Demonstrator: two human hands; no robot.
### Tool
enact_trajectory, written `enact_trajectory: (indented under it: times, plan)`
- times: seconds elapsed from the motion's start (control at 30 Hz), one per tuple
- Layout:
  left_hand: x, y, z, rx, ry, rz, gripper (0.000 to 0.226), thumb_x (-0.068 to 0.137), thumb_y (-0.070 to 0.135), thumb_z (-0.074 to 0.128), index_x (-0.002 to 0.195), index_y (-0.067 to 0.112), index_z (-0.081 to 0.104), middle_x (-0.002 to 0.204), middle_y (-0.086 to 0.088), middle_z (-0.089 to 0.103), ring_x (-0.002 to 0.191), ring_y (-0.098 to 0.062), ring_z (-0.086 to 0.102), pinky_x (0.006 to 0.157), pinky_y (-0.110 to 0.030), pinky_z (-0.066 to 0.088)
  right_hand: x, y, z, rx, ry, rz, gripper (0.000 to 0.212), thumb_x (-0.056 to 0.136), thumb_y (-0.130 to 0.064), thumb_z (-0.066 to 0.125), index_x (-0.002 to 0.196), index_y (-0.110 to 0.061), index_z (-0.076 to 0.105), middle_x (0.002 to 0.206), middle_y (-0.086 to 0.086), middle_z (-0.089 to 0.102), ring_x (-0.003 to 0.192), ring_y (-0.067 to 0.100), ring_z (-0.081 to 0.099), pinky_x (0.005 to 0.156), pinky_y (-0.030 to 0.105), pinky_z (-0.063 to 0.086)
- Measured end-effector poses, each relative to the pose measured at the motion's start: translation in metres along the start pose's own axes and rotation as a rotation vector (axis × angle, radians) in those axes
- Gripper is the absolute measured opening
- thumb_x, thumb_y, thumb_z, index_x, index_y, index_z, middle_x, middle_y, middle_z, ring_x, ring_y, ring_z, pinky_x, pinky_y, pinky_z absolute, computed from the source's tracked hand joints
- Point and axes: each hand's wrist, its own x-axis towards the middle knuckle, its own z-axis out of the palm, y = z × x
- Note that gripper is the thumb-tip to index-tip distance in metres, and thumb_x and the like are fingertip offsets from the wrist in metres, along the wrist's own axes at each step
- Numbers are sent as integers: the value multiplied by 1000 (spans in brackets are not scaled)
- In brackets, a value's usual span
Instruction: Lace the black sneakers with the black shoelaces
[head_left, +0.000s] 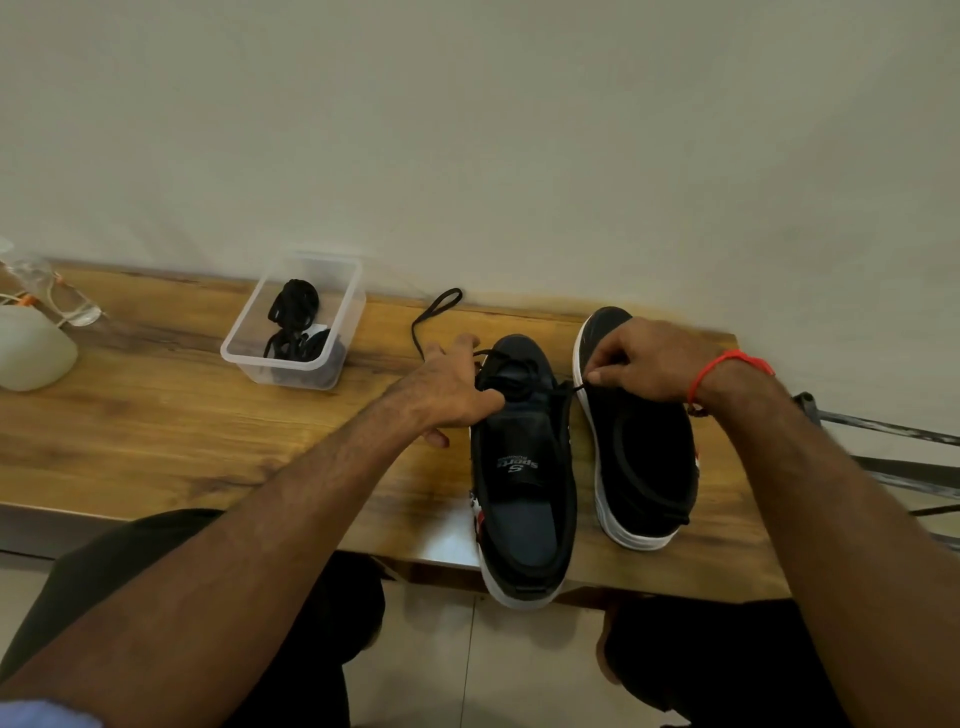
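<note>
The right hand (641, 364) pinches the lace (435, 312) tip; the left hand (447, 387) grips the near sneaker (524, 467). Pull gently toward 3 o'clock, keeping both sides even.

Both forearms were bare from the elbow down to the left hand (451, 387) and the right hand (647, 364). A thin red-orange band (727, 366) circled the right wrist, with what may have been a small knot or bead hanging at its underside, too blurred to tell. A scrap of pale blue sleeve (47, 714) showed at the lower left corner, and dark trousers (130, 561) covered both thighs.
</note>
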Motion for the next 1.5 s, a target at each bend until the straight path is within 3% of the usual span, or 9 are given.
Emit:
enact_trajectory:
  times: [0.1, 0.43, 0.57, 0.7, 0.87, 1.0, 1.2, 1.3, 1.5]
  plan:
    - [0, -1, 0, -128, -30, -2, 85, 94, 17, 67, 157, 34, 13, 147, -9, 44, 86, -22, 64, 46, -30, 57, -1, 3, -4, 75, 81, 7, 13, 92, -30, 70, 98, -19, 73, 100, -1, 68, 99, 15, 59, 80, 28, 45]
    - [3, -3, -7, -103, 94, 66, 77, 91, 11, 70, 154, 29, 28, 144, -10, 42, 79, -21, 67, 43, -29, 55, -3, 1, -20, 377, 503, 31, 11, 99, -23, 59, 100, -14, 66, 97, -4, 60, 93, 13, 53, 68, 17, 36]
    - [5, -6, -14, -16, 133, 73, 67, 92, 12, 70, 150, 26, 39, 143, -9, 41, 78, -22, 66, 43, -28, 55, -7, 8, -32, 684, 709, 77, 12, 101, -24, 54, 100, -15, 63, 92, -3, 61, 87, 13, 54, 79, 27, 41]
    - [8, -9, -16, 79, 159, 64, 63, 93, 18, 70, 149, 26, 42, 143, -10, 35, 79, -23, 64, 44, -23, 53, -12, 19, -43, 938, 836, 69, 13, 101, -23, 50, 96, -17, 60, 81, -7, 61, 71, 9, 50, 72, 30, 44]
    - [12, -11, -12, 216, 232, 124, 60, 90, 29, 72, 145, 33, 46, 144, -7, 37, 120, -26, 55, 99, -45, 54, -23, 13, -55, 1185, 923, -104, 18, 104, -12, 46, 90, -17, 56, 79, -3, 63, 62, 9, 46, 56, 20, 40]
    - [11, -9, -9, 189, 262, 167, 54, 92, 31, 71, 142, 33, 51, 143, -2, 39, 124, -22, 53, 103, -44, 52, -28, 6, -66, 1327, 999, -240, 18, 104, -10, 45, 90, -15, 55, 80, 0, 64, 62, 12, 48, 54, 22, 39]
    - [17, -11, -7, 180, 245, 233, 43, 97, 32, 64, 139, 26, 56, 141, 2, 51, 127, -18, 53, 104, -42, 51, -29, -4, -67, 1720, 925, -431, 15, 104, -8, 44, 95, -11, 56, 85, 7, 67, 67, 15, 50, 58, 26, 36]
    - [16, -11, -7, 187, 233, 227, 43, 98, 35, 63, 139, 23, 58, 139, 0, 56, 124, -18, 56, 103, -41, 52, -27, -10, -60, 1629, 846, -418, 14, 105, -12, 44, 94, -14, 53, 96, 9, 73, 73, 16, 49, 59, 25, 37]
    - [18, -14, -7, 175, 258, 191, 23, 95, 37, 67, 116, 28, 70, 123, 3, 66, 108, -12, 63, 92, -41, 59, -18, -26, -40, 1334, 704, -198, 14, 100, -22, 56, 87, -17, 58, 66, -11, 52, 57, 5, 48, 60, 21, 37]
